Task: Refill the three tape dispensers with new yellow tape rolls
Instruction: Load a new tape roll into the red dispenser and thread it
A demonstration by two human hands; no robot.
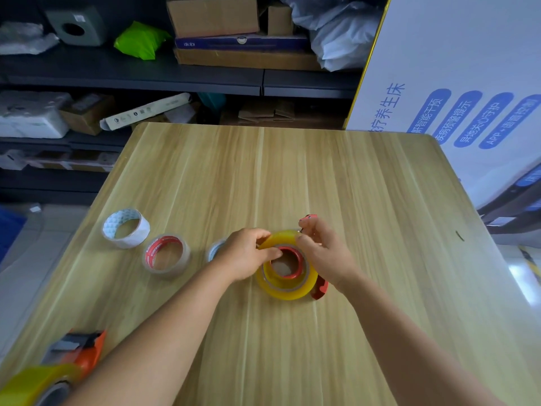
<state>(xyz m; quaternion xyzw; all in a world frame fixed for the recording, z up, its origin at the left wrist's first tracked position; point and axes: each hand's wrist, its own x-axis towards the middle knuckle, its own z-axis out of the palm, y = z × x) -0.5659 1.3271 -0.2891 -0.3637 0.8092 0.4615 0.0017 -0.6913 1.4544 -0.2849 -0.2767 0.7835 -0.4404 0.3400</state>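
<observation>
Table (292, 177): pale wood-grain, smooth, semi-matt. Yellow tape roll (288, 291): glossy translucent plastic. Dispenser (319, 287): red plastic.

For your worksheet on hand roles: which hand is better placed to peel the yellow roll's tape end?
Probably the right hand: its fingers pinch the yellow roll's top edge, while the left hand steadies the core.

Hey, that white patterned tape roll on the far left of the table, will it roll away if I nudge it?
The white patterned tape roll lies flat on the wooden table, so a nudge would probably slide it, not roll it. Its hollow core and thin wall suggest it is light. Stood on edge, it would likely roll.
</observation>
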